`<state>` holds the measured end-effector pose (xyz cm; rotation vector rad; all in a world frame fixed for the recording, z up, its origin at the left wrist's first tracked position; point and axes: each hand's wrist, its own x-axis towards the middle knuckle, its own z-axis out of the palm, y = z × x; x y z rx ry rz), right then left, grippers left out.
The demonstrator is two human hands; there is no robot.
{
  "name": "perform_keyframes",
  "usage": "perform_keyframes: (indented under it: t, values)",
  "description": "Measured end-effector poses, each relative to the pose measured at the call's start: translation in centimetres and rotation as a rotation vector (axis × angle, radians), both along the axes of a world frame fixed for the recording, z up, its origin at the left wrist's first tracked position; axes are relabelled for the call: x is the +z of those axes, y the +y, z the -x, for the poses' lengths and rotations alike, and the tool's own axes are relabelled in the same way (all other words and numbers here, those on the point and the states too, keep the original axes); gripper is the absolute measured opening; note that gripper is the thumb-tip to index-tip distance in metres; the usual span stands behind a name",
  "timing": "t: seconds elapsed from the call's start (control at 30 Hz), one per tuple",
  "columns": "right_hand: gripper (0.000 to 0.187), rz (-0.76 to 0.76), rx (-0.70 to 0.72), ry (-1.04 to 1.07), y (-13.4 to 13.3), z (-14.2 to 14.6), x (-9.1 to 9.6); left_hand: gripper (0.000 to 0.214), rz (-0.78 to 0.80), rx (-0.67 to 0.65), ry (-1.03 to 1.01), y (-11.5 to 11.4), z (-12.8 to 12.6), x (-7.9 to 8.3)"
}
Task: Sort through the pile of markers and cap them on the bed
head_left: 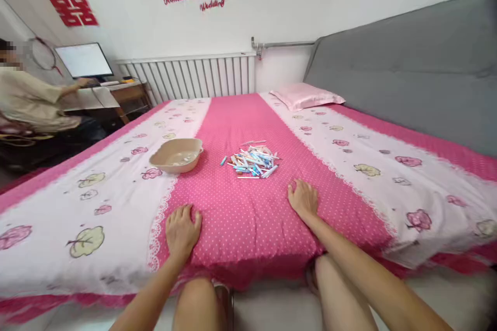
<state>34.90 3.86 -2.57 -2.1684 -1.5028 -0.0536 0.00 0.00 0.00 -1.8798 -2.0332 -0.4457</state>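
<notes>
My left hand (181,228) lies flat, palm down, on the pink dotted bedspread (240,222) near the bed's front edge. To the right, my right hand (303,196) also rests palm down on the cloth, fingers stretched out and nothing under them that I can see. Beyond both hands is a loose pile of slim sticks (254,161), white, blue and some brownish; they look like pens or wrapped sticks, too small to tell. A beige plastic basin (176,156) stands left of the pile, past my left hand.
A pink pillow (305,95) lies at the far right against a grey headboard (407,62). A white radiator (190,76) runs along the back wall. At far left, a person (33,93) sits at a desk with a monitor (84,61).
</notes>
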Motion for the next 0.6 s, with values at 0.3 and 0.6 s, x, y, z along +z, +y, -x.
perform_keyframes:
  t: [0.3,0.6]
  values:
    - [0.045,0.003,0.039,0.197,0.9,-0.6,-0.1,0.044,0.080,0.030,-0.094,1.8,-0.3,0.9]
    - [0.054,-0.097,0.064,0.578,10.0,-1.2,4.7,0.038,-0.180,-0.160,-0.608,13.6,-10.7,4.9]
